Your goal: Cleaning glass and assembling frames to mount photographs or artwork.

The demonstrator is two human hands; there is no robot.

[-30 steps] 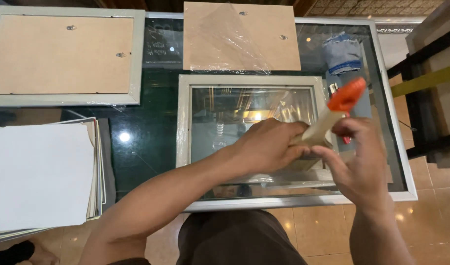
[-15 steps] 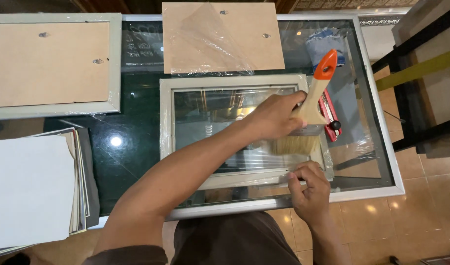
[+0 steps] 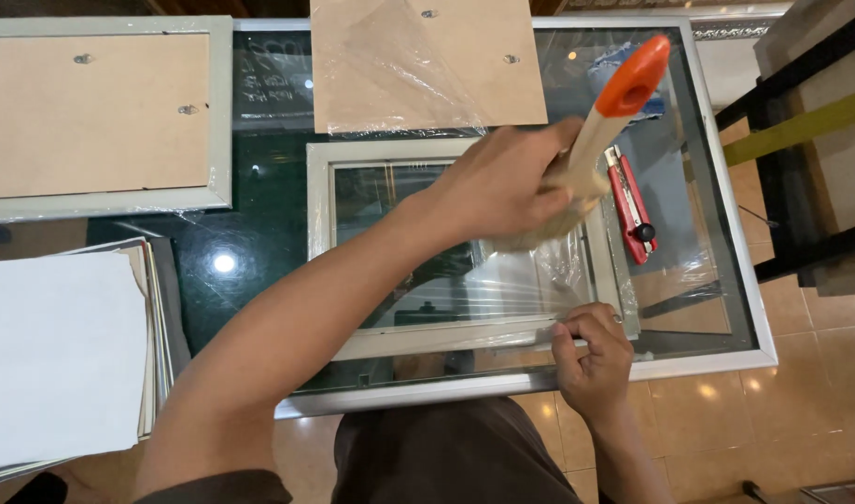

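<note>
- Head view, near the middle of the glass table (image 3: 259,233): pale picture frame (image 3: 320,233) lying flat, clear plastic film (image 3: 502,289) spread over its lower right part.
- Over the frame's right side: left hand (image 3: 502,182), arm crossing from the lower left, closed around the wooden handle of a brush (image 3: 600,131); orange handle end pointing up toward the table's far right corner, bristles blurred just above the film.
- At the frame's near right corner: right hand (image 3: 591,359), fingers curled shut, pinching the film's edge against the frame.
- Just right of the frame, on the glass: red utility knife (image 3: 631,201), lying lengthwise.
- Along the far edge: brown backing board (image 3: 427,65) under loose clear wrap.
- At the far left corner: second frame (image 3: 96,117), back side up, brown board showing.
- At the near left edge: stack of white sheets (image 3: 59,355).
</note>
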